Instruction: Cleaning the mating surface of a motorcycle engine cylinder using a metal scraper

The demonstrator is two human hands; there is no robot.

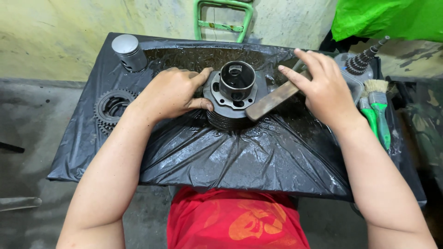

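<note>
Left hand point(173, 94) clamps cylinder point(235, 94); right hand point(323, 87) grips brush point(274, 100), tip at cylinder rim. Cylinder grimy; cleaning seems unfinished.

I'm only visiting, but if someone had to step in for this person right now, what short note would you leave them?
Left hand: gripping the side of the finned engine cylinder to steady it.
Right hand: holding a flat wooden-handled tool, its end resting on the cylinder's top flange.
The cylinder stands bore-up in a tray lined with wet black plastic.
Nearby: piston at back left, gear at left, geared shaft and green-handled brushes at right.
Done: parts laid out, cylinder in the tray. Left: the cylinder looks dirty; how far the flange work has got cannot be told.
</note>
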